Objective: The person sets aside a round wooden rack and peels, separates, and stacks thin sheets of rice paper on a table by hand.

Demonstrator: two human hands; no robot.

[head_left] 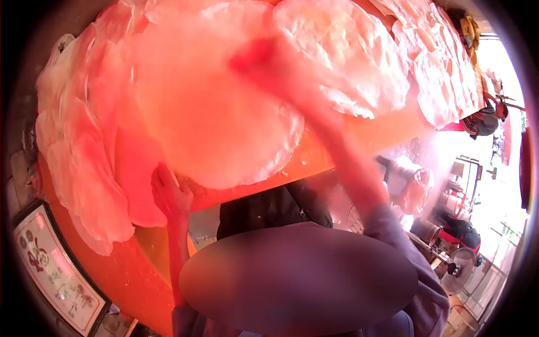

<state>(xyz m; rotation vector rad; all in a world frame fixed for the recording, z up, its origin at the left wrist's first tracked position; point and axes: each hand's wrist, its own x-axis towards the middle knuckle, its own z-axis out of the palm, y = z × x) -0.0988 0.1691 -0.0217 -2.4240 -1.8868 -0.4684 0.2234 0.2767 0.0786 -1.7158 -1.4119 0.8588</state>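
A thin, pinkish round sheet (208, 123) lies up-right of the left hand (173, 194), beneath the blurred right hand (261, 60), upper centre; I cannot tell either's opening or hold

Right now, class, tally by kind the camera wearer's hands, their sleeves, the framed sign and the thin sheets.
Hands: 2 (left hand, right hand)
Sleeves: 2
Framed sign: 1
Total: 5, excluding the thin sheets, which overlap too much to count.
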